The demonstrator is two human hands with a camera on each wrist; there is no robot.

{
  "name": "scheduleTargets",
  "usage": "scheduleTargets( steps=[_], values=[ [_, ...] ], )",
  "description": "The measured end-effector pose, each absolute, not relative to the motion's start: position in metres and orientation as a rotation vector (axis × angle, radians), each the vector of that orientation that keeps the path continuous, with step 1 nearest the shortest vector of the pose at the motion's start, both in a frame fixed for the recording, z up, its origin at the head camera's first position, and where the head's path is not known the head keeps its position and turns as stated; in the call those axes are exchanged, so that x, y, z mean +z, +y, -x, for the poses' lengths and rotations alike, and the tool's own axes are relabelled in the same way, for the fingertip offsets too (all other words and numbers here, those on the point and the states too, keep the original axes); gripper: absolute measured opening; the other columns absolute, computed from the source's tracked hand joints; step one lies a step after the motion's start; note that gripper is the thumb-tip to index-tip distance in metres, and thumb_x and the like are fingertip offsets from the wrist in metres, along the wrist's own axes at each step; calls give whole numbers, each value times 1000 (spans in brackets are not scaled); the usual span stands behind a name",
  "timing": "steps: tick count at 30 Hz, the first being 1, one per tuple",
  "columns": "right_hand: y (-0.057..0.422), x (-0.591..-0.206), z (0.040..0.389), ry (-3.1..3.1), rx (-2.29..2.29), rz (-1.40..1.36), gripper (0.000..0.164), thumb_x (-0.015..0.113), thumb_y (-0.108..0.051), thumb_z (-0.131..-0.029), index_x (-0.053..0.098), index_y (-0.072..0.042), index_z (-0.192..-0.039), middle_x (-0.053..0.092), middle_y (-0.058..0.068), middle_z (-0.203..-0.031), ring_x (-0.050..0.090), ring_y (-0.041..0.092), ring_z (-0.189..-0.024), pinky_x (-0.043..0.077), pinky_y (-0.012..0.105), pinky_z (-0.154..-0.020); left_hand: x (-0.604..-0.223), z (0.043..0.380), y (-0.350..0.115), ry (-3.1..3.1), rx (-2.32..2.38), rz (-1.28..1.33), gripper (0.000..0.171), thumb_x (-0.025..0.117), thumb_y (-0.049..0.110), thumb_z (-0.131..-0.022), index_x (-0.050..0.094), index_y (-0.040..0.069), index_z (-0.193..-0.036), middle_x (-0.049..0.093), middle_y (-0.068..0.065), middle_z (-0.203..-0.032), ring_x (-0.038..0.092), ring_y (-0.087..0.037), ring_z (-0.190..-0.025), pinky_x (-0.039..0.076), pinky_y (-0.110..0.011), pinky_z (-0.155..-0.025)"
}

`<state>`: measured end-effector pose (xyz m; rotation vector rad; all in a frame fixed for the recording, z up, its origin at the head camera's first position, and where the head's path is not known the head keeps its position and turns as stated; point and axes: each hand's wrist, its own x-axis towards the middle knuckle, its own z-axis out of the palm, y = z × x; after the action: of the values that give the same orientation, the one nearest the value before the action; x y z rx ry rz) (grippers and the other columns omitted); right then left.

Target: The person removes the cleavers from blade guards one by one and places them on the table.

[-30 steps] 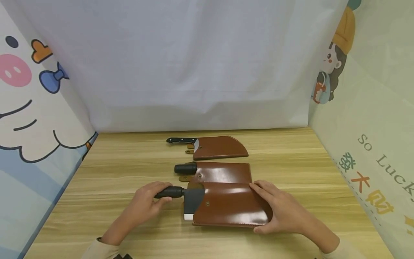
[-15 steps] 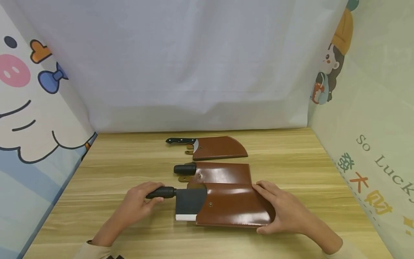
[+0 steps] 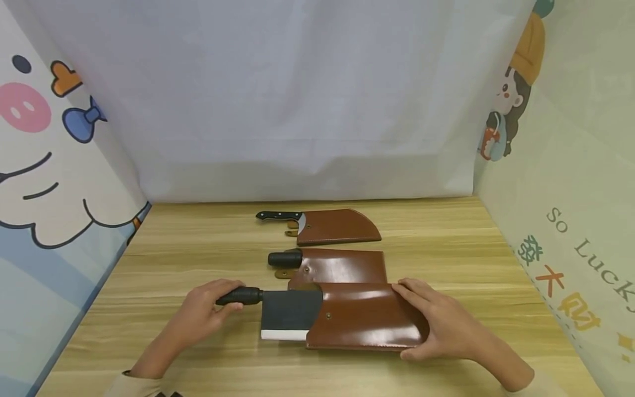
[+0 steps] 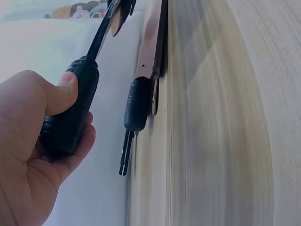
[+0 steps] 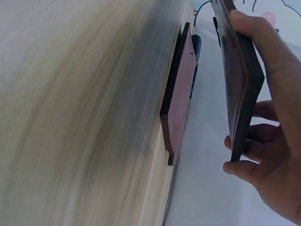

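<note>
A cleaver [image 3: 290,311] with a black handle [image 4: 75,108] lies partly inside a brown leather sheath [image 3: 369,317]; a dark stretch of blade and its pale edge show at the sheath's left end. My left hand [image 3: 205,309] grips the handle, thumb on one side and fingers beneath. At the other end, my right hand [image 3: 436,320] holds the sheath's closed end between thumb and fingers. In the right wrist view this sheath [image 5: 242,80] is raised off the table. The rest of the blade is hidden inside the leather.
Just behind is a second sheathed cleaver [image 3: 342,264], its near edge overlapped by the held sheath. Farther back lies a third one [image 3: 337,226] with a riveted black handle. All are on a wood-grain table [image 3: 188,242], bounded by a white cloth backdrop [image 3: 307,110] and printed side panels.
The left hand has drawn the cleaver leftward, so more blade shows outside the sheath. The right hand and the sheath have shifted slightly right.
</note>
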<state>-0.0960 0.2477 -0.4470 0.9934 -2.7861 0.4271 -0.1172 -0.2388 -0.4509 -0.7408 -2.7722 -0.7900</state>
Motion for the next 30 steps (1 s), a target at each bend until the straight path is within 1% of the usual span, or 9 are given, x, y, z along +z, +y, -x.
scheduleTargets(
  steps=[7, 12, 14, 16, 21, 24, 27, 30],
  values=[
    [253, -446, 96, -2771, 434, -987, 115, 86, -73, -61, 51, -9, -150, 55, 19, -145, 58, 40, -129, 54, 56, -95, -452, 118, -245, -2761, -825, 738, 37, 79, 19, -91, 72, 5, -124, 73, -10, -118, 72, -29, -104, 60, -43, -78],
    [257, -445, 96, -2766, 427, -981, 115, 87, -72, -61, 51, -8, -150, 56, 21, -144, 58, 41, -129, 54, 57, -95, -451, 117, -248, -2756, -866, 738, 36, 78, 19, -91, 71, 3, -123, 73, -12, -117, 72, -31, -102, 60, -34, -71],
    [258, -444, 96, -2767, 423, -980, 115, 87, -71, -61, 51, -8, -150, 56, 22, -144, 58, 42, -128, 54, 57, -95, -450, 117, -249, -2765, -872, 732, 37, 78, 19, -92, 71, 3, -124, 73, -12, -117, 72, -31, -102, 60, -32, -70],
    [259, -444, 96, -2766, 421, -981, 115, 88, -70, -61, 51, -8, -150, 56, 22, -144, 58, 42, -128, 54, 57, -95, -450, 117, -251, -2776, -868, 724, 37, 77, 21, -92, 71, 3, -124, 73, -11, -118, 72, -31, -103, 60, -32, -70],
    [263, -445, 95, -2774, 427, -973, 114, 88, -69, -61, 51, -8, -150, 56, 23, -144, 58, 43, -128, 53, 59, -94, -451, 118, -257, -2778, -848, 716, 37, 78, 20, -92, 71, 5, -125, 73, -10, -119, 72, -31, -104, 60, -38, -75],
    [264, -446, 95, -2784, 427, -965, 114, 89, -68, -61, 51, -8, -150, 55, 22, -145, 58, 43, -128, 53, 59, -94, -451, 118, -261, -2776, -843, 713, 37, 78, 20, -91, 71, 4, -124, 73, -11, -119, 72, -31, -104, 60, -42, -76],
    [266, -447, 95, -2785, 426, -962, 114, 89, -67, -61, 50, -8, -150, 55, 22, -145, 57, 44, -128, 53, 59, -95, -453, 118, -264, -2781, -839, 707, 38, 78, 20, -91, 71, 3, -124, 73, -11, -119, 72, -31, -104, 60, -41, -76],
    [267, -447, 94, -2786, 425, -963, 114, 89, -68, -61, 50, -8, -150, 54, 22, -145, 57, 45, -128, 53, 60, -95, -454, 119, -268, -2774, -832, 710, 38, 79, 19, -90, 72, 4, -124, 73, -11, -118, 72, -31, -102, 60, -38, -73]
  ],
)
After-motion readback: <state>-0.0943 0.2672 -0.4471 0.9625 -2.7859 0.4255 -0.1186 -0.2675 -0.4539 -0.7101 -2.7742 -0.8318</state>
